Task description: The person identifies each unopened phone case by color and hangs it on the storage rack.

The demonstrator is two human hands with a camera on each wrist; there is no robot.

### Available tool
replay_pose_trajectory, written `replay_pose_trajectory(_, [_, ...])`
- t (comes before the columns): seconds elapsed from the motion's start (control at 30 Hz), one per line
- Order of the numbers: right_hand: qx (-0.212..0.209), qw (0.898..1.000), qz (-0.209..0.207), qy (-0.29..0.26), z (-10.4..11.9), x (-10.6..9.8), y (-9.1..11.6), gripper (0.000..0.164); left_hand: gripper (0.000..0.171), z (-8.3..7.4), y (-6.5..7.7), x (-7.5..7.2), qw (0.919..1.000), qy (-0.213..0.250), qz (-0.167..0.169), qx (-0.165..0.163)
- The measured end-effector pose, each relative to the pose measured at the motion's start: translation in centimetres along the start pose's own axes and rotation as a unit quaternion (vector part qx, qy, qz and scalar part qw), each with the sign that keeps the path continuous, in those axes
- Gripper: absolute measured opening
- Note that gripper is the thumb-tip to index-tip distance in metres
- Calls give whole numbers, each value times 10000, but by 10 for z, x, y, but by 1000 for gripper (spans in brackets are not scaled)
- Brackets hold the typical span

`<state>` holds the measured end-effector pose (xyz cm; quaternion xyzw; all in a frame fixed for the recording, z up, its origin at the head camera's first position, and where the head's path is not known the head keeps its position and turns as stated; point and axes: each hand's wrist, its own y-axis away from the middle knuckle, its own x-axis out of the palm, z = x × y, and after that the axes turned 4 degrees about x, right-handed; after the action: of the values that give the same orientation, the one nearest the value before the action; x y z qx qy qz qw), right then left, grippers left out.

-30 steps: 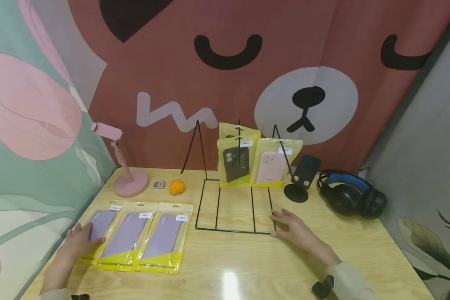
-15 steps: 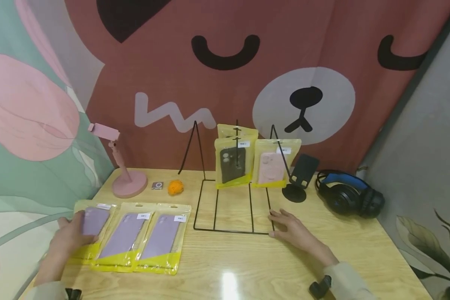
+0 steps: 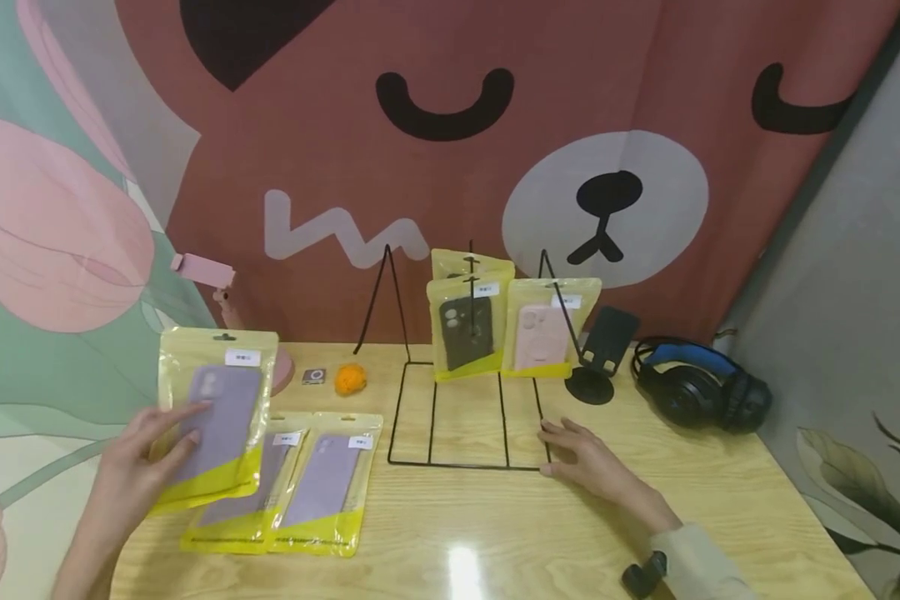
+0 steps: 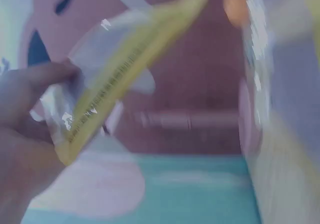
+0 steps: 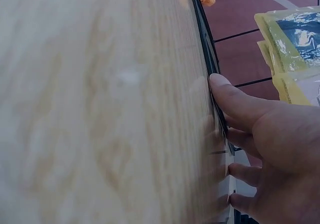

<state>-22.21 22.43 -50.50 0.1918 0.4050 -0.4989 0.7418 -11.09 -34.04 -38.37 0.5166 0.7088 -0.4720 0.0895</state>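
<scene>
My left hand [image 3: 131, 462] holds a bagged purple phone case [image 3: 225, 417] by its left edge, raised off the table and tilted upright. In the left wrist view that bag [image 4: 115, 79] is blurred, seen edge-on between thumb and fingers. Two more bagged purple phone cases [image 3: 318, 483] lie flat; the raised bag partly covers one. A black wire rack [image 3: 450, 463] stands mid-table, bearing bagged black [image 3: 468, 333] and pink [image 3: 542, 333] phone cases on its hooks. My right hand [image 3: 592, 467] rests at the rack's front right corner, the thumb [image 5: 225, 86] touching the wire.
Behind the bags are a pink stand [image 3: 281, 371], partly hidden, a small square gadget [image 3: 314, 377] and an orange ball-like object [image 3: 350, 379]. Right of the rack stand a black phone stand [image 3: 607, 342] and a headset [image 3: 697, 392]. A patterned curtain [image 3: 345, 150] hangs behind the table.
The left hand has taken hold of the leftmost bagged purple case and lifted it up and to the right. The right hand has stayed at the rack's corner.
</scene>
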Motion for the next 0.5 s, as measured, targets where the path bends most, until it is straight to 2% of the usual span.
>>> replay_pose_trajectory(0.07, [-26,10000,49,-7,0,0,-1,60,37,-20,1,5,9972,731,95,-144])
replay_pose_trajectory(0.13, [-57,10000,72,16,0,-1,-2,60,38,-36,1,12,9905,1360,179,-92])
replay_pose_trajectory(0.23, [-101,9999,21,42,-1,-1,-3,60,40,-51,0,24,9810,1878,325,375])
replay_pose_trajectory(0.33, [-127,9999,-33,28,-2,-2,-3,61,42,-61,-3,36,9622,2530,668,756])
replay_pose_trajectory(0.43, [-105,9999,-27,-41,-3,0,-2,61,42,-66,-4,49,9493,2846,988,897])
replay_pose_trajectory(0.5, [-82,9999,6,-107,-4,2,0,61,42,-66,-4,56,9500,2769,1091,945])
